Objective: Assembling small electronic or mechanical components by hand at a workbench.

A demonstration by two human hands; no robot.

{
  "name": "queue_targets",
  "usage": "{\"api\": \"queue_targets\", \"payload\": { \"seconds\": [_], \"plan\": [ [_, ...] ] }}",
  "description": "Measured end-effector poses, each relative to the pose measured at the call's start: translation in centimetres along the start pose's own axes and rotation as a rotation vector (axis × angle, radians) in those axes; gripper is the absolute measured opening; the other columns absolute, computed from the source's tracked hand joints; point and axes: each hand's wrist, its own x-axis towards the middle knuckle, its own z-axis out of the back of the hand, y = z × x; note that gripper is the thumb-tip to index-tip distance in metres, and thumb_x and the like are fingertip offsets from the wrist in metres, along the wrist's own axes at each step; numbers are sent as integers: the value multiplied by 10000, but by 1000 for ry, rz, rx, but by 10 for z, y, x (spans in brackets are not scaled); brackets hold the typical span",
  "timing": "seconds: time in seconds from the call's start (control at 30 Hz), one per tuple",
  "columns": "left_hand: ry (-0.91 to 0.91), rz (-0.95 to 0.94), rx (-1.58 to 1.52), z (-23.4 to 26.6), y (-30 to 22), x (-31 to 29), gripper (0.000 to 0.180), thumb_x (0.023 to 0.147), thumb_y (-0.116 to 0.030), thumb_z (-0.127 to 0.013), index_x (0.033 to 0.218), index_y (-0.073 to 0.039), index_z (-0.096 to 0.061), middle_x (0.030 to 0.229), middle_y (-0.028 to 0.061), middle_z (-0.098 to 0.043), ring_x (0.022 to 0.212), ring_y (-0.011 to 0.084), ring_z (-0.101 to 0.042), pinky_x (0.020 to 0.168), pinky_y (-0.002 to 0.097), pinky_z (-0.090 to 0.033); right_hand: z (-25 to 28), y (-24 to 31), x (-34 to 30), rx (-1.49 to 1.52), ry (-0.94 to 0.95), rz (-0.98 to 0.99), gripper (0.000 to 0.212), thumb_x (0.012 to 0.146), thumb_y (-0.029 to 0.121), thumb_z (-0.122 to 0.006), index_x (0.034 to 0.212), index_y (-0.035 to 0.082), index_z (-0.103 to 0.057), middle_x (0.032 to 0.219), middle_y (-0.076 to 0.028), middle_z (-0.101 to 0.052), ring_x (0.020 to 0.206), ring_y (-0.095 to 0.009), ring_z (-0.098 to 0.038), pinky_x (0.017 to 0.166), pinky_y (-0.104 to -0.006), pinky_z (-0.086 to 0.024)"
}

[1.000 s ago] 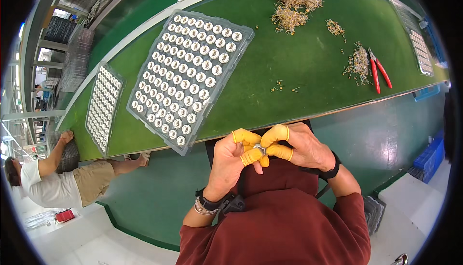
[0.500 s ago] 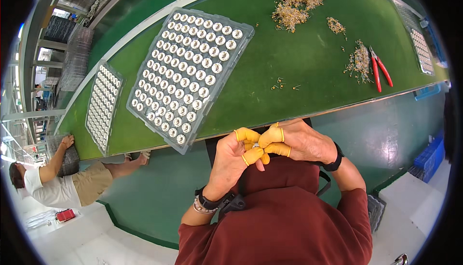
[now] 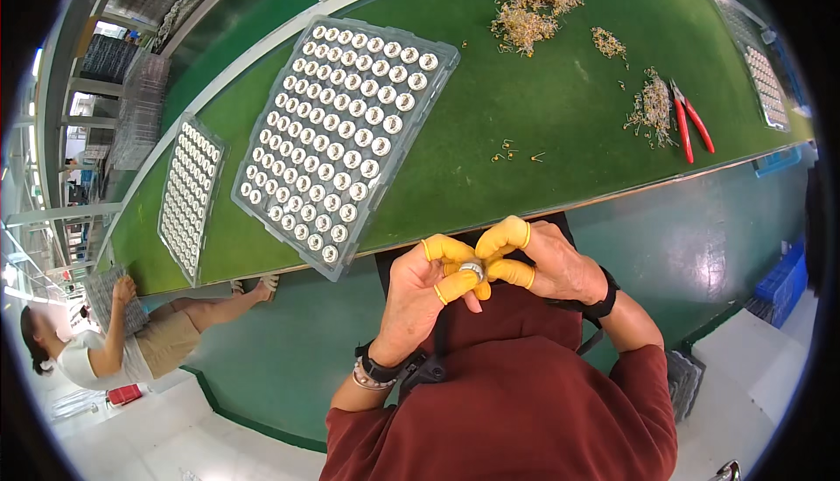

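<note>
Yellow finger cots cover the fingertips of both my hands, which meet just off the near edge of the green table (image 3: 420, 192). My left hand (image 3: 424, 288) pinches a small round silvery metal part (image 3: 473, 269) between thumb and fingers. Close against that part, my right hand (image 3: 547, 262) has its thumb and forefinger drawn together; whatever lies between their tips is hidden. Ahead and to the left lies a clear plastic tray (image 3: 398, 185) filled with rows of round white-and-silver parts (image 3: 318, 168). A few small wire-legged components (image 3: 507, 153) lie on the table beyond my hands.
Red-handled pliers (image 3: 691, 122) lie at the right beside a pile of wire-legged components (image 3: 652, 109). A bigger heap (image 3: 529, 8) is farther back, with a small cluster (image 3: 608, 43) nearby. Another filled tray (image 3: 191, 201) is at the left, where a co-worker (image 3: 131, 350) stands.
My right forefinger has lifted slightly and the round part shows more plainly in my left fingers. The co-worker at the left has shifted and now holds a stack of trays.
</note>
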Motion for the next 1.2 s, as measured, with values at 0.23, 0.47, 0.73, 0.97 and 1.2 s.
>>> {"api": "queue_targets", "payload": {
  "seconds": [0.23, 0.47, 0.73, 0.97, 1.2],
  "plan": [
    [-28, -35, 5, -4, -1, -1, 155, 875, 12, -596, 1023, 31, -556, 910, 127, -636, 764, 182, -642, 599, 264, -540, -1, 14, 6, 79, -38, -114, 146, 892, 3, -573, 999, 9, -473, 799, -106, -631, 700, -248, -624, 646, -315, -484],
    [-55, -40, 78, 2, 3, 5, 153, 872, 20, -596, 1019, 29, -556, 911, 119, -637, 764, 174, -643, 597, 255, -531, -1, 6, 12, 16, 14, -193, 147, 889, 35, -567, 947, -9, -440, 728, -142, -612, 603, -276, -593, 559, -332, -460],
    [-94, -37, -110, 8, 1, 21, 193, 881, -21, -618, 1053, 39, -555, 929, 124, -639, 781, 186, -655, 566, 278, -570, -6, -2, 11, 17, -161, -120, 286, 838, 23, -654, 1094, 57, -530, 795, -67, -608, 703, -216, -598, 651, -318, -478],
    [-97, -58, -143, 12, 4, 26, 300, 881, -83, -637, 1119, 65, -533, 997, 146, -631, 814, 210, -654, 549, 298, -578, -8, -12, 12, -83, -235, -105, 318, 759, 62, -739, 1032, 69, -575, 713, -32, -548, 631, -203, -544, 601, -312, -446],
    [27, 30, -86, 26, -3, 27, 245, 875, -25, -613, 1091, 75, -554, 974, 148, -633, 794, 205, -649, 539, 293, -575, -7, -18, 17, -191, -215, 75, 306, 748, 53, -731, 1017, 66, -586, 696, -34, -556, 615, -204, -548, 594, -321, -448]
  ]
}}
